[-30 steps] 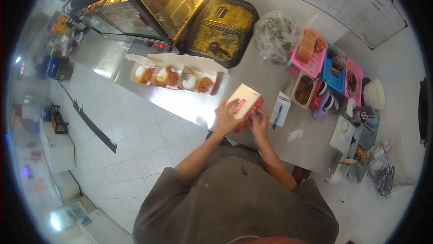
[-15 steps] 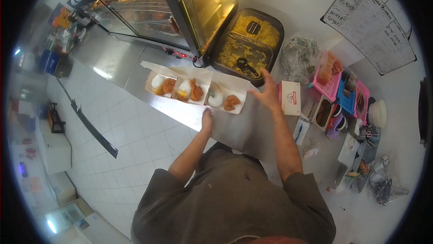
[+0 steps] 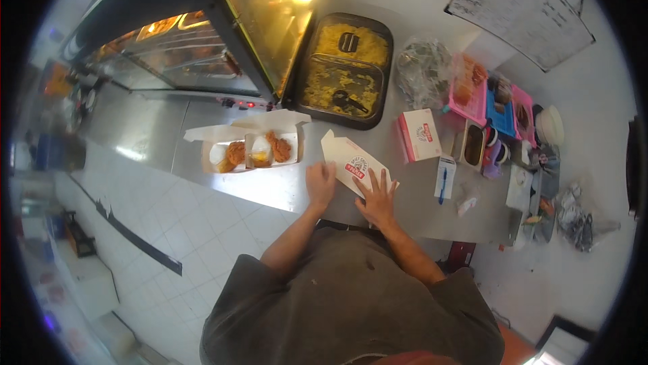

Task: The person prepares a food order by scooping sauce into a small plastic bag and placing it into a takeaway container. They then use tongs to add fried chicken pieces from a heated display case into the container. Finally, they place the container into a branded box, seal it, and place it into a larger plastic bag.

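A white cardboard meal box (image 3: 345, 153) with a red and dark print sits on the steel counter before me, its lid folded over so that its contents are hidden. My right hand (image 3: 379, 197) lies on the lid's near right part, fingers spread. At the box's near left edge, my left hand (image 3: 321, 184) is closed, with curled fingers against the side. To the left, two open meal boxes (image 3: 294, 143) stand side by side, each holding white rice and a piece of fried chicken (image 3: 279, 147); yellowish food shows by the rice.
A lit glass food warmer (image 3: 223, 54) stands back left. Behind the box is a dark two-part pan (image 3: 388, 81) of yellow food with a black utensil. On the right are a closed white-and-red box (image 3: 420, 134), a blue pen (image 3: 443, 186), and pink and blue baskets (image 3: 501, 114).
The rightmost open box has come away from the other two, toward the right, and its lid is now folded over. My right hand has come down from beside the pan onto it.
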